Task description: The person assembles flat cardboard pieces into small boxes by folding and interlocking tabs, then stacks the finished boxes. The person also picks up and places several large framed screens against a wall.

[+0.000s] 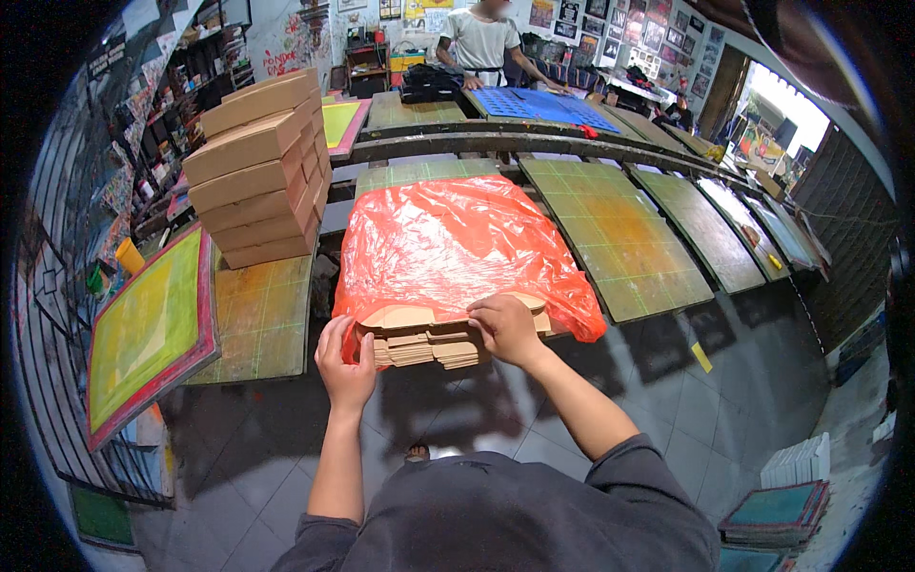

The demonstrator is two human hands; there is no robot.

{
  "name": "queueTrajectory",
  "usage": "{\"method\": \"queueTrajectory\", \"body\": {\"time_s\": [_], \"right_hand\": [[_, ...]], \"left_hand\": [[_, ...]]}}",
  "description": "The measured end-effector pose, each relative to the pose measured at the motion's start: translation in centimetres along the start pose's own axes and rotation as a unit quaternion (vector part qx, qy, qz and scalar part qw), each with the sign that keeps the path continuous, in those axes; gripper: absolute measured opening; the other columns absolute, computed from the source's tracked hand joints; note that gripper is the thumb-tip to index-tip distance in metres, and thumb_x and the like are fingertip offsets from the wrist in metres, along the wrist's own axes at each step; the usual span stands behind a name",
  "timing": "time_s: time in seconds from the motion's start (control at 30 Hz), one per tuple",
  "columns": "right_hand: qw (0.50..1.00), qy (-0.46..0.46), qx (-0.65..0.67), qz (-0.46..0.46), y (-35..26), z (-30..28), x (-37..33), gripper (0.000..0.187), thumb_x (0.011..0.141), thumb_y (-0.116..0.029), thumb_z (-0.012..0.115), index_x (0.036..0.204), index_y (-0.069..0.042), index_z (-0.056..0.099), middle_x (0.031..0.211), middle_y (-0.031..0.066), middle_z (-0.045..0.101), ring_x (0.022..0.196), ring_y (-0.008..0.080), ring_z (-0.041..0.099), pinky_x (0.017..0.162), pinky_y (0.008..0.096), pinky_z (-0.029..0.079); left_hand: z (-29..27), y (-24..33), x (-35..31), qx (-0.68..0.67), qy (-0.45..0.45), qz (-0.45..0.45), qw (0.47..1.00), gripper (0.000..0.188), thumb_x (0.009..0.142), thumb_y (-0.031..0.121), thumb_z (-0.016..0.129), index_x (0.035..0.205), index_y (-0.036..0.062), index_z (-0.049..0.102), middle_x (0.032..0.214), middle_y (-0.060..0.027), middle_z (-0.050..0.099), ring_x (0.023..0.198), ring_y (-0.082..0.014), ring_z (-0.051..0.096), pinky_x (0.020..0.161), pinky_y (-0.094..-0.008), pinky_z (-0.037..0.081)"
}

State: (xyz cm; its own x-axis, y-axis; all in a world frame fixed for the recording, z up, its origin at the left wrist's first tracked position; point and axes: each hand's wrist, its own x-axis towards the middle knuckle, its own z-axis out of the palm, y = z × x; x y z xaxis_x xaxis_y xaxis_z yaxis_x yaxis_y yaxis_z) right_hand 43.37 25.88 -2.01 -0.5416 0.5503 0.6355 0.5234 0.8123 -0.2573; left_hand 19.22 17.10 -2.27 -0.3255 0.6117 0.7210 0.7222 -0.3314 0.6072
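back part of the cardboard stack [405,351] out of sight beneath the red plastic bag [448,248]

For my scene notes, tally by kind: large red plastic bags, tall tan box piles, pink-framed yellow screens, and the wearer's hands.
Large red plastic bag: 1
Tall tan box pile: 1
Pink-framed yellow screens: 2
Wearer's hands: 2
Total: 6

the head view looks down and forward from the wearer's head through a wide fisheye lens, bowing straight edges toward a dark round rim. it sits close above the dark shirt [505,520], takes in the left hand [345,367] and right hand [505,330] near the middle, and reaches the far wall [270,29] along the top.
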Motion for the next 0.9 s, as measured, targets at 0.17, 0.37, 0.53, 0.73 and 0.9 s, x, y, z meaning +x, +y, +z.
{"method": "queueTrajectory", "body": {"time_s": [0.17, 0.37, 0.53, 0.73, 0.9], "right_hand": [[0.994, 0.089, -0.045, -0.044, -0.4, 0.4, 0.0, 0.008, 0.067, -0.010, 0.065, 0.072, -0.006, 0.060, 0.076, 0.0045, 0.062, 0.069, 0.0211, 0.058, 0.064, 0.0344, 0.043], [1.000, -0.004, -0.008, -0.005, -1.0, -1.1, 0.3, 0.008, 0.069, -0.014, 0.066, 0.069, -0.007, 0.062, 0.074, 0.0029, 0.063, 0.070, 0.0201, 0.058, 0.065, 0.0320, 0.042], [0.994, -0.017, 0.100, 0.050, -0.9, -2.0, 0.4, 0.009, 0.073, -0.011, 0.063, 0.075, -0.002, 0.064, 0.073, 0.0083, 0.062, 0.071, 0.0217, 0.059, 0.067, 0.0321, 0.045], [0.984, -0.006, 0.125, 0.125, -0.6, -1.8, -0.7, 0.008, 0.075, -0.008, 0.059, 0.073, 0.000, 0.060, 0.066, 0.0105, 0.059, 0.064, 0.0222, 0.058, 0.060, 0.0300, 0.044], [0.983, 0.144, 0.105, 0.041, -3.5, -3.2, -0.5, 0.003, 0.071, -0.004, 0.060, 0.070, -0.002, 0.057, 0.068, 0.0105, 0.058, 0.064, 0.0249, 0.056, 0.059, 0.0317, 0.042]], "left_hand": [[-0.2, -0.3, -0.3, 0.008, 0.020, 0.005, 1.000, 0.029, 0.069, 0.008, 0.065, 0.096, 0.0002, 0.056, 0.101, -0.0147, 0.056, 0.094, -0.0306, 0.054, 0.082, -0.0387, 0.041], [-0.9, -0.3, -0.8, -0.012, 0.029, -0.010, 0.999, 0.026, 0.070, 0.006, 0.064, 0.094, 0.0003, 0.056, 0.096, -0.0141, 0.058, 0.090, -0.0293, 0.056, 0.080, -0.0366, 0.042], [-0.7, -0.6, -1.1, -0.036, 0.012, -0.057, 0.998, 0.022, 0.072, 0.008, 0.063, 0.092, -0.0018, 0.057, 0.091, -0.0139, 0.059, 0.085, -0.0258, 0.058, 0.077, -0.0329, 0.044], [-0.4, -1.2, -1.0, -0.021, -0.001, -0.050, 0.999, 0.022, 0.074, 0.009, 0.063, 0.093, -0.0020, 0.057, 0.091, -0.0136, 0.059, 0.085, -0.0243, 0.057, 0.077, -0.0316, 0.044], [-0.8, -0.1, -0.7, -0.007, 0.008, -0.040, 0.999, 0.023, 0.075, 0.009, 0.062, 0.095, -0.0005, 0.056, 0.095, -0.0125, 0.058, 0.091, -0.0249, 0.056, 0.081, -0.0317, 0.042]]}}
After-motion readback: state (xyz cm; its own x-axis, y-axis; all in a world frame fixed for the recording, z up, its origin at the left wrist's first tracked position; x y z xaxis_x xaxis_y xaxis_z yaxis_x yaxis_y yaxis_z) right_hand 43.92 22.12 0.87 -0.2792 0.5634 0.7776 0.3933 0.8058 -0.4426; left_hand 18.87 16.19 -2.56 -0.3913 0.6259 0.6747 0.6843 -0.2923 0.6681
